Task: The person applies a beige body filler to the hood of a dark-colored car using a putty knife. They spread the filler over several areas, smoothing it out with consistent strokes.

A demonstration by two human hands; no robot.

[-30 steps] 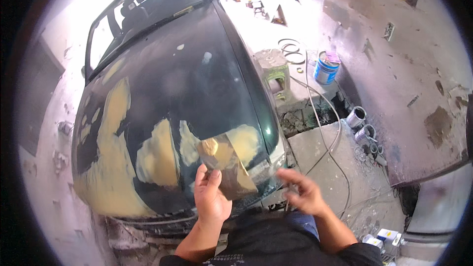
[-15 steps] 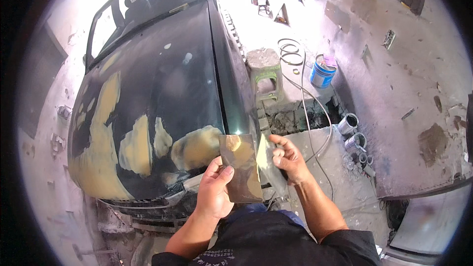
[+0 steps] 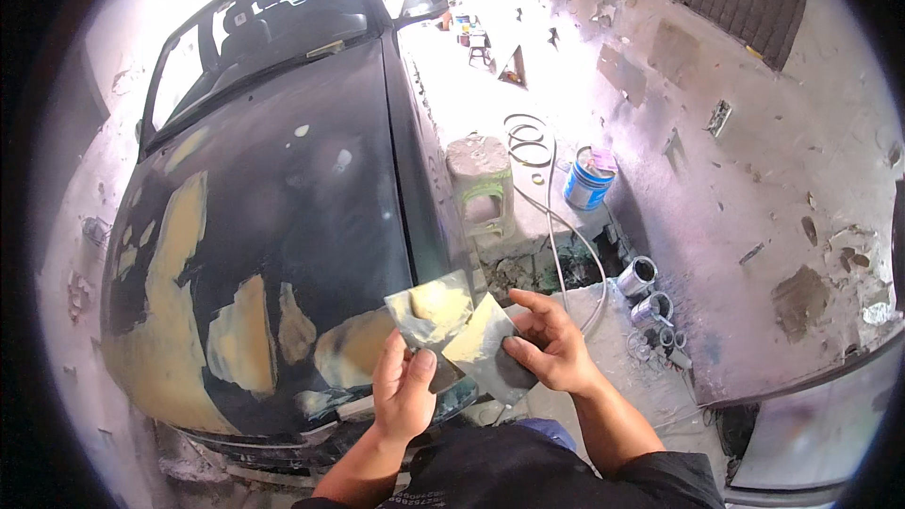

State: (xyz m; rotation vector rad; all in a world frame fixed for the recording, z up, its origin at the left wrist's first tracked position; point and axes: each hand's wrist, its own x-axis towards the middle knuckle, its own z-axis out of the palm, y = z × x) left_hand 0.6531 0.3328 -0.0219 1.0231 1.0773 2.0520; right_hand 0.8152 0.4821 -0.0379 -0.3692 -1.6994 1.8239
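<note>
My left hand [image 3: 405, 388] grips a thin flat plate [image 3: 426, 337] between thumb and fingers. A lump of yellow body filler [image 3: 441, 307] sits on its upper face. My right hand [image 3: 549, 344] pinches a dark, flat spreader [image 3: 506, 372], its thumb on top and the index finger stretched out. Yellow filler coats the spreader's left end, which overlaps the plate's right edge. Both tools are above the front corner of a dark car hood [image 3: 311, 179]. Broad patches of yellow filler [image 3: 243, 335] cover the hood's front and left parts.
Right of the car stands a dusty plastic stool [image 3: 479, 179]. Beyond it are a coiled hose [image 3: 530, 139] and a blue bucket [image 3: 587, 190]. Several open cans [image 3: 638, 275] line the base of the stained wall [image 3: 745, 226]. A broken pit [image 3: 566, 259] shows in the floor.
The plate in my left hand has tipped, so its filler faces up. The spreader has moved left and turned over the plate's edge. The whole view has shifted slightly.
</note>
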